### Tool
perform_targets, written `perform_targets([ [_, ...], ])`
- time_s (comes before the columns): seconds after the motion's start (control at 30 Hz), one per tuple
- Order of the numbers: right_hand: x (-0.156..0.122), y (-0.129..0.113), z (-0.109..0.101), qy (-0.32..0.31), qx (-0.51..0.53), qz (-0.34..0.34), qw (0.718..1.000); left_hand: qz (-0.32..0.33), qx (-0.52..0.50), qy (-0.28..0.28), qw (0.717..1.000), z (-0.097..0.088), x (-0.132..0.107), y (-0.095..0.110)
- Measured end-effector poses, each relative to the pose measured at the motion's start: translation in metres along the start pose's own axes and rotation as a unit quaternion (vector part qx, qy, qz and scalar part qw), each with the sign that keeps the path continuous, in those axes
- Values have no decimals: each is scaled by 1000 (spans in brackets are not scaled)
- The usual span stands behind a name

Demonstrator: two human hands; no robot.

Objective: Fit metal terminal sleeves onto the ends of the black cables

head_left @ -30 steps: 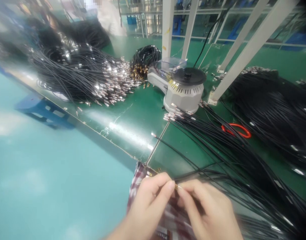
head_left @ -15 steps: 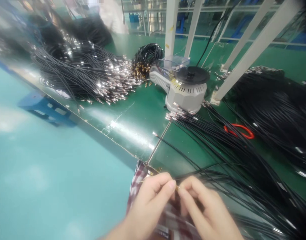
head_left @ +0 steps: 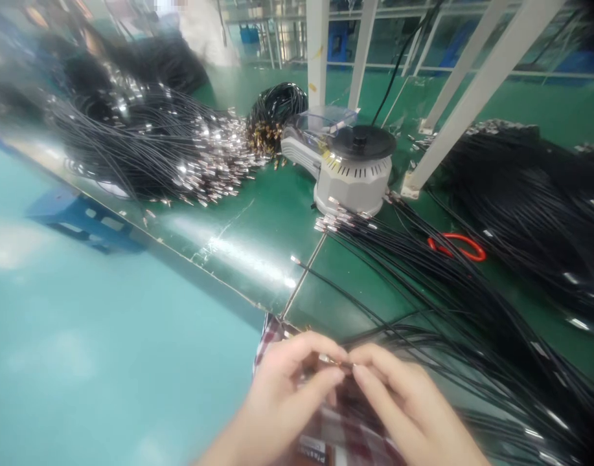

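Note:
Close to the table's front corner, my two hands meet tip to tip. My left hand (head_left: pixel 297 375) pinches a small metal cable connector (head_left: pixel 327 358) between thumb and forefinger; its shiny end shows in the gap between them. My right hand (head_left: pixel 398 395) is closed in a pinch on the dark cable (head_left: pixel 348 366) just behind that connector. Most of this cable is hidden by the fingers. Black cables (head_left: pixel 413 336) lie on the table just beyond my right hand. Below both hands is checked cloth (head_left: pixel 359 430).
A grey tape dispenser (head_left: pixel 352 175) with a black disc stands mid-table. Bundled cables with metal ends (head_left: pixel 151 136) lie left, more black cables (head_left: pixel 510 188) right. A red ring (head_left: pixel 456 246) lies among cables. White posts (head_left: pixel 317 58) rise behind. A blue stool (head_left: pixel 83 220) stands beyond the table edge.
My left thumb and forefinger have parted a little, and the connector's shiny end now shows between them. Both hands stay close together. The view has shifted slightly.

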State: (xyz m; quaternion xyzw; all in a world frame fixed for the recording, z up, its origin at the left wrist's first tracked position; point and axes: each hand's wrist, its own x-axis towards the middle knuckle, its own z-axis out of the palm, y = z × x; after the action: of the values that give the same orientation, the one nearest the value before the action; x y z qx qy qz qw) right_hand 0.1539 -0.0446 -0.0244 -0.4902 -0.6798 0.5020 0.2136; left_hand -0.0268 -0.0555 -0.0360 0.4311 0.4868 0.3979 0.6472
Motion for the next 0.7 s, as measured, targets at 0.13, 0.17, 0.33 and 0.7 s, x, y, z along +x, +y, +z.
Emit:
perform_targets([
  [0.13, -3, 2, -2, -20, -7, -1, 1000, 16, 41, -1, 999, -1, 0, 4],
  [0.17, -4, 2, -2, -21, -15, -6, 1000, 17, 47, -7, 999, -2, 0, 5],
  [0.33, -5, 5, 0, -36, 26, 13, 999, 11, 31, -18, 999, -2, 4, 7],
  [0.7, 3, 11, -4, -67, 232, 97, 966, 77, 131, -32, 988, -7, 6, 4],
])
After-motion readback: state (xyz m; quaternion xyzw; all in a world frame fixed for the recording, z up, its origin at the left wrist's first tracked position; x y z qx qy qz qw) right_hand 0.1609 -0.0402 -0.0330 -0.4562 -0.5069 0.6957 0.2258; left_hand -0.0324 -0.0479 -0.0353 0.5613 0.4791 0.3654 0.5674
